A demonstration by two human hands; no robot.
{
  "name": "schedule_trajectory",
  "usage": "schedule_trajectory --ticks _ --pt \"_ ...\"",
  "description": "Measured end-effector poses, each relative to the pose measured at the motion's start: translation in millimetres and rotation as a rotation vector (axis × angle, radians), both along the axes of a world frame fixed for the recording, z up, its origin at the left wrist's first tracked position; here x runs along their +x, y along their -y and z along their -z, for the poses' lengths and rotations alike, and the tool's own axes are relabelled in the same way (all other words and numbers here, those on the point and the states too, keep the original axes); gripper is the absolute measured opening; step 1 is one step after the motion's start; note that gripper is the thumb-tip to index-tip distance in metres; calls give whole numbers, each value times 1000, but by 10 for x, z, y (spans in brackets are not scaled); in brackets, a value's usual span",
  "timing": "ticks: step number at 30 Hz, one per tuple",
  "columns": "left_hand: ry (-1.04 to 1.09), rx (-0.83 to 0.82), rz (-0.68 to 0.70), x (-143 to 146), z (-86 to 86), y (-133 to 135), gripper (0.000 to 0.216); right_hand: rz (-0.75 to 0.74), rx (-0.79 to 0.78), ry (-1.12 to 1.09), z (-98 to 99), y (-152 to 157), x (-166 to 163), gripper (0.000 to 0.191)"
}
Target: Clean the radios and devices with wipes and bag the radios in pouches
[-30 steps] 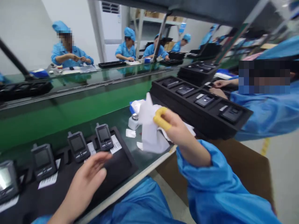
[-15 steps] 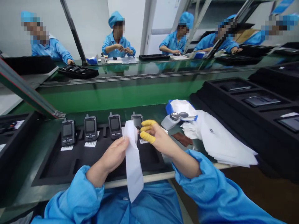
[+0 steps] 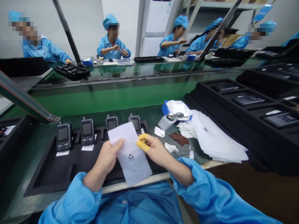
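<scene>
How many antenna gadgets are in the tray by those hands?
4 in a row, from left: first gadget, second gadget, then third gadget and fourth gadget, both partly behind the white bag.

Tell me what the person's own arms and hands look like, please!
Both arms wear loose, wrinkly, bright blue sleeves, with cuffs bunched up above the wrists. The right hand has little yellow covers on some of its fingers. No covers show on the left hand.
</scene>
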State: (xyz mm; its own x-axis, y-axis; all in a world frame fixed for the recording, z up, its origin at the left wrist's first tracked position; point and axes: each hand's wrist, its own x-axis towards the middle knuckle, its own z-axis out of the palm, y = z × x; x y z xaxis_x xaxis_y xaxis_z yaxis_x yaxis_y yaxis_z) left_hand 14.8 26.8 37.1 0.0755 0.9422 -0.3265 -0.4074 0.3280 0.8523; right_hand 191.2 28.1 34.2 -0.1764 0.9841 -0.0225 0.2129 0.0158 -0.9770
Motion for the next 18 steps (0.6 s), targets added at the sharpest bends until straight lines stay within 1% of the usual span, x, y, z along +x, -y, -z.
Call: schedule_trajectory --ticks 1,3,5,6,7,8,10,13,16,18 --pt "-28 -8 -60 -13 24 8 52 -26 21 81 -35 -42 20 20" --pt "-91 -17 -136 -58 76 20 50 23 117 290 -163 -201 53 25" --pt "-150 -4 -132 -115 106 29 49 140 217 533 -325 -458 55 30" --pt "-175 6 -117 -139 104 33 48 135 216 685 -397 -611 41 31" --pt "-196 13 -104 -158 92 36 48 122 203 739 -453 -770 15 31" --pt "-214 16 -91 -169 70 40 48 110 186 776 -489 -927 -19 29" --pt "-239 22 -65 -165 10 48 50 81 117 822 -498 -1200 -107 28" --pt "-275 39 -29 -128 -60 41 51 -17 -9 868 -423 -1446 -231 30" --pt "-293 50 -14 -106 -57 26 47 -119 -45 879 -394 -1470 -269 31" --pt "-339 35 4 -108 -25 38 43 -147 -33 871 -451 -1380 -244 29"
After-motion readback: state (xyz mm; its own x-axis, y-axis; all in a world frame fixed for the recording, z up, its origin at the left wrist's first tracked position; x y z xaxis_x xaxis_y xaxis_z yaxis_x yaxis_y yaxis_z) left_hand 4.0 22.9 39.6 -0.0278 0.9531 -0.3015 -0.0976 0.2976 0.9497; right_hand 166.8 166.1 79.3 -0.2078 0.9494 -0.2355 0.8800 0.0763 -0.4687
